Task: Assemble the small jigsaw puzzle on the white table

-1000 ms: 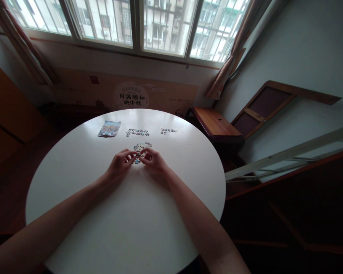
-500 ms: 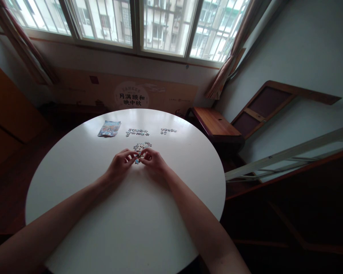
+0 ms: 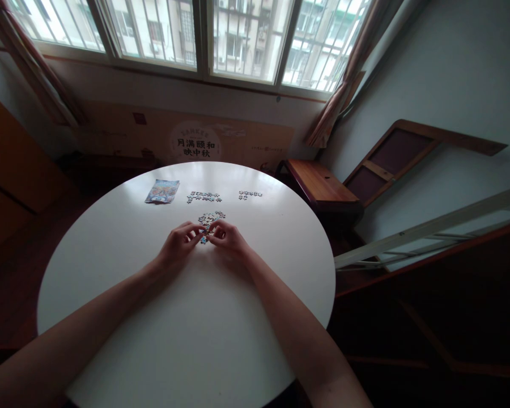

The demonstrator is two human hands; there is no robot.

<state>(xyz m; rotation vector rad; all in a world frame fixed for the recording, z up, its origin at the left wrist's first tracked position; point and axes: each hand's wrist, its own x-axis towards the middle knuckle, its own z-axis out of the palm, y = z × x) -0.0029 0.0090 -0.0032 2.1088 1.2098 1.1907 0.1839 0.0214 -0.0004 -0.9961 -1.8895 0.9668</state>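
Observation:
My left hand (image 3: pixel 181 241) and my right hand (image 3: pixel 227 238) meet fingertip to fingertip over the middle of the white table (image 3: pixel 182 334). Between them they pinch a small dark jigsaw puzzle piece (image 3: pixel 204 231), partly hidden by the fingers. Just beyond and under the fingertips lies a loose pile of puzzle pieces (image 3: pixel 212 217). Farther back, several pieces form a cluster of rows (image 3: pixel 204 197), and a smaller group of pieces (image 3: pixel 250 195) sits to its right.
A blue picture sheet or packet (image 3: pixel 162 191) lies at the back left of the round table. Behind the table's right side stands a wooden stool or bench (image 3: pixel 321 180). Barred windows (image 3: pixel 242 39) and a printed banner (image 3: pixel 246 136) are at the far wall.

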